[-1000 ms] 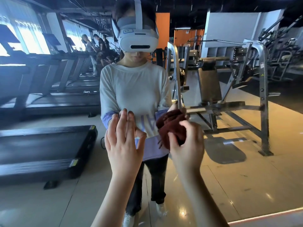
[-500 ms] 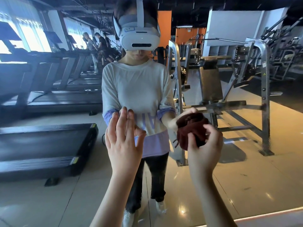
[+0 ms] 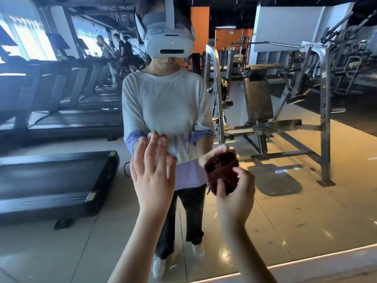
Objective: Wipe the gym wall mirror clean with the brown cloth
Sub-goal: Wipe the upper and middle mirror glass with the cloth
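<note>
**Brown cloth bunched in our right hand at the mirror**

We face the gym wall mirror (image 3: pixel 306 211), which fills nearly the whole frame; its bottom edge runs across the lower right. Our right hand (image 3: pixel 234 193), right of centre, has its fingers and thumb curled round the brown cloth (image 3: pixel 221 170), which is wadded into a ball and held up at the glass, meeting its own reflection. Our left hand (image 3: pixel 151 176), left of centre, is raised with fingers straight and close together, holding nothing; we cannot tell whether the fingertips touch the glass. In the reflection we see a person in a pale top and a white headset (image 3: pixel 169 41), treadmills (image 3: pixel 57 180) on the left and a steel weight machine (image 3: pixel 322 111) on the right.
</note>
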Action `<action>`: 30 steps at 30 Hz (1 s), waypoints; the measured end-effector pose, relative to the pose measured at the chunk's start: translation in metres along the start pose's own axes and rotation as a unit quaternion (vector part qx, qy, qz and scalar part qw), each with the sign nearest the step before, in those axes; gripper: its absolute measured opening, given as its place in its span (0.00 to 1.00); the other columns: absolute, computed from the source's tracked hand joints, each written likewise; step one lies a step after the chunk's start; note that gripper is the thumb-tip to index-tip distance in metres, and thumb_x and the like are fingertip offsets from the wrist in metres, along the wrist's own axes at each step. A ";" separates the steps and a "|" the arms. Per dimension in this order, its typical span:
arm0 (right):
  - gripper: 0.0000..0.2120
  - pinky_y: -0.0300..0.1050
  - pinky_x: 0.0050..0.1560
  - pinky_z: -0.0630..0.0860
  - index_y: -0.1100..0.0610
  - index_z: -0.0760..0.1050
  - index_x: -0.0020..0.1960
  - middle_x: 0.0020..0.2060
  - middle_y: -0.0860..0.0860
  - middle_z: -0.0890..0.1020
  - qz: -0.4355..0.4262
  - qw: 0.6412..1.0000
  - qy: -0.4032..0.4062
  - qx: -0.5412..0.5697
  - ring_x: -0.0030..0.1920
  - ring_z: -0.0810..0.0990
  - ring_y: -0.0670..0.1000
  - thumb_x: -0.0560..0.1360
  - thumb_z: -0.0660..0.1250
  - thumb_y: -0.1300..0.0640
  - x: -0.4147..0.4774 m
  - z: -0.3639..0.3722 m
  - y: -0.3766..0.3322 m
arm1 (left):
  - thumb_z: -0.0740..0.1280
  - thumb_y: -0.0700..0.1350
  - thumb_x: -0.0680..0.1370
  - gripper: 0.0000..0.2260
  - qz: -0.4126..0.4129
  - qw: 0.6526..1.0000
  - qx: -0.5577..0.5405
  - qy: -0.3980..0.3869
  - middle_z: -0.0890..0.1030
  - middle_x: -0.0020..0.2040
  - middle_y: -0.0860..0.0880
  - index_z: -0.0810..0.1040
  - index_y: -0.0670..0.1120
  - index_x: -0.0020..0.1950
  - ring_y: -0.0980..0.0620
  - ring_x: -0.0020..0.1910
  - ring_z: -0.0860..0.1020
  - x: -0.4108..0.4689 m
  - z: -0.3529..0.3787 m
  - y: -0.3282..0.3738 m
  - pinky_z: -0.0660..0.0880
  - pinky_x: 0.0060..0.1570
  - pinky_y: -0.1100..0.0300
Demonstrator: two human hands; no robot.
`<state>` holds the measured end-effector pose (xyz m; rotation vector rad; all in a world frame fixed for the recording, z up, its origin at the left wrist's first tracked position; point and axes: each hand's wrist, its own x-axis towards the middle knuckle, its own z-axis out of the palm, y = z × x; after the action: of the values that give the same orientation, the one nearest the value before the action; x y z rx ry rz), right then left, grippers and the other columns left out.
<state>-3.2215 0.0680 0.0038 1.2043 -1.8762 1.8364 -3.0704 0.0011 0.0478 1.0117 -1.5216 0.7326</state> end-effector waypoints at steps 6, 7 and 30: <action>0.22 0.46 0.46 0.77 0.57 0.73 0.56 0.53 0.55 0.80 -0.004 0.999 -0.041 0.022 0.51 0.80 0.55 0.66 0.77 0.66 -0.004 -0.002 0.007 | 0.69 0.54 0.78 0.31 0.020 0.999 -0.001 -0.051 0.63 0.77 0.41 0.66 0.41 0.76 0.39 0.76 0.61 -0.006 -0.003 0.001 0.63 0.71 0.43; 0.21 0.48 0.46 0.78 0.57 0.73 0.57 0.54 0.54 0.79 0.028 0.999 -0.010 0.036 0.53 0.78 0.55 0.68 0.75 0.65 0.007 -0.006 0.010 | 0.70 0.54 0.77 0.33 0.023 0.998 0.004 -0.056 0.62 0.77 0.42 0.65 0.41 0.76 0.39 0.76 0.60 -0.007 -0.003 0.000 0.62 0.72 0.43; 0.18 0.57 0.46 0.81 0.55 0.71 0.59 0.56 0.56 0.79 -0.074 0.995 0.024 0.058 0.55 0.77 0.55 0.72 0.70 0.59 0.028 -0.003 -0.003 | 0.76 0.52 0.73 0.34 0.012 0.998 0.029 -0.047 0.64 0.76 0.42 0.70 0.40 0.74 0.40 0.75 0.63 -0.005 -0.002 0.003 0.63 0.71 0.43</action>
<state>-3.2384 0.0608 0.0259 1.2884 -1.6284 1.8972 -3.0718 0.0048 0.0439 1.0859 -1.6044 0.7580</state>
